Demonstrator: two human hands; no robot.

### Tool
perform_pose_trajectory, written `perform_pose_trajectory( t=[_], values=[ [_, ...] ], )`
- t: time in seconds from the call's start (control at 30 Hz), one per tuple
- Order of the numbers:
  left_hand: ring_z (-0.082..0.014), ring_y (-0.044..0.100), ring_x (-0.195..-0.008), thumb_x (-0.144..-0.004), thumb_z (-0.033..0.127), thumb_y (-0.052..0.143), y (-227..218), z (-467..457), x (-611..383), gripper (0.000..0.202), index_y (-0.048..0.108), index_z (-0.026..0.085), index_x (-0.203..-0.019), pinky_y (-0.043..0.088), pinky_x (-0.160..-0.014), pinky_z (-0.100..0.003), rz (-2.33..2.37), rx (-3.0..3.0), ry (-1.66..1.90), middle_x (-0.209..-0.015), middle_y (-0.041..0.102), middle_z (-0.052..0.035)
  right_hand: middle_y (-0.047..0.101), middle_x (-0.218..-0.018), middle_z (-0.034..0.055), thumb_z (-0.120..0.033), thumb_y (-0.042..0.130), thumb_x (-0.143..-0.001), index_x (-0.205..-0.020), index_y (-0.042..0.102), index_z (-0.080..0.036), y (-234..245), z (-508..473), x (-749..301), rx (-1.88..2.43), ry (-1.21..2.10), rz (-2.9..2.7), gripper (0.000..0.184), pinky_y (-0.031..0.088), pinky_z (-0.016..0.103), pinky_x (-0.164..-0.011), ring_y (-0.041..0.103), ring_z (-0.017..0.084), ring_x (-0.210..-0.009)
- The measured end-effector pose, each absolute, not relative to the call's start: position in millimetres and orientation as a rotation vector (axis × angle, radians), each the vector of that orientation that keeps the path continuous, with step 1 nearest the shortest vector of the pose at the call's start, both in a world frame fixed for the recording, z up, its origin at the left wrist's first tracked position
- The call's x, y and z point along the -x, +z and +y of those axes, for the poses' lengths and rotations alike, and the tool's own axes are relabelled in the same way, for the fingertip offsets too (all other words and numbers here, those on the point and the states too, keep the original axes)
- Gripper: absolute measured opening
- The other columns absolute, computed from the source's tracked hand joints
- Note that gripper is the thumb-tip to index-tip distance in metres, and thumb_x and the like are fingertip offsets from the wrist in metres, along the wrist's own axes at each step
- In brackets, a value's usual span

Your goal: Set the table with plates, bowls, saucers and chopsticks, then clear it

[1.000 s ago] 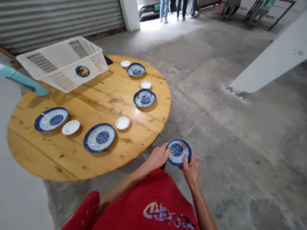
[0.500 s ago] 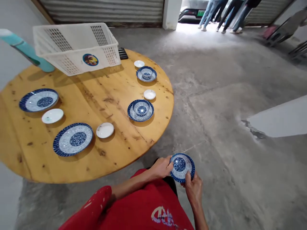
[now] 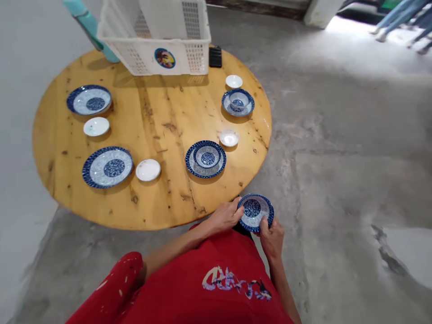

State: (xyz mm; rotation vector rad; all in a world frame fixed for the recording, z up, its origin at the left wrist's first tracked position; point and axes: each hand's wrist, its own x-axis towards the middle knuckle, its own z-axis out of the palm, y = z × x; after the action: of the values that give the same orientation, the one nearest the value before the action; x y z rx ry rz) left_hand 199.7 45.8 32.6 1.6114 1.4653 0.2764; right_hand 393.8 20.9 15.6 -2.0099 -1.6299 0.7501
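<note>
A small blue-and-white patterned bowl is held off the table's near right edge, in front of my red shirt. My left hand grips its left rim, fingers curled round it. My right hand pinches its lower right rim from below. The round wooden table carries two blue-and-white plates with bowls on them, two bare blue plates and several small white saucers, one being.
A white plastic basket stands at the table's far edge with a black object beside it and a teal object behind. Grey concrete floor lies to the right; people's legs show at top right.
The view has swung left and tilted down, so the table sits more centrally. Both hands kept hold of the bowl and carried it closer to the table's near edge.
</note>
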Motion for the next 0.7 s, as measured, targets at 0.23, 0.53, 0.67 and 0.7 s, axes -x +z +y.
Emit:
perform_pose_trajectory(
  t=[0.23,0.53,0.67,0.7],
  values=[
    [-0.0231,0.069,-0.089,-0.102,0.037,0.029,58.2,116.5,-201.1,0.039,0.061,0.018,-0.111,0.046,-0.077,-0.029,2.020,-1.369,0.392,-0.095,0.072,-0.0108,0.062,-0.060,0.0043,-0.042,0.036,-0.090,-0.076,0.056,-0.021,33.4,186.9,-380.0,1.562,1.075,-2.086,0.032,0.041,0.028,-0.055,0.058,0.019,-0.055],
    [-0.0220,0.070,-0.078,-0.101,0.034,0.034,69.4,139.7,-178.4,0.033,0.062,0.017,-0.100,0.045,-0.073,-0.028,2.561,-0.786,0.474,-0.077,0.071,-0.0086,0.069,-0.069,0.0091,-0.028,0.038,-0.094,-0.095,0.064,-0.014,37.0,282.9,-290.1,1.002,1.027,-2.688,0.029,0.042,0.027,-0.066,0.065,0.022,-0.068],
    [-0.0244,0.071,-0.086,-0.100,0.033,0.033,61.0,148.1,-151.6,0.035,0.062,0.015,-0.108,0.046,-0.078,-0.030,2.670,-0.697,0.441,-0.083,0.074,-0.0108,0.072,-0.078,0.0126,-0.026,0.037,-0.096,-0.105,0.064,-0.011,35.2,293.5,-249.9,0.938,0.957,-2.826,0.032,0.043,0.028,-0.070,0.068,0.024,-0.076],
    [-0.0252,0.071,-0.088,-0.100,0.032,0.033,57.5,150.5,-145.5,0.036,0.062,0.014,-0.111,0.047,-0.080,-0.030,2.678,-0.691,0.422,-0.087,0.075,-0.0121,0.073,-0.081,0.0143,-0.025,0.037,-0.096,-0.107,0.064,-0.010,34.3,295.6,-242.1,0.926,0.924,-2.863,0.033,0.044,0.029,-0.072,0.068,0.026,-0.079]
  ],
)
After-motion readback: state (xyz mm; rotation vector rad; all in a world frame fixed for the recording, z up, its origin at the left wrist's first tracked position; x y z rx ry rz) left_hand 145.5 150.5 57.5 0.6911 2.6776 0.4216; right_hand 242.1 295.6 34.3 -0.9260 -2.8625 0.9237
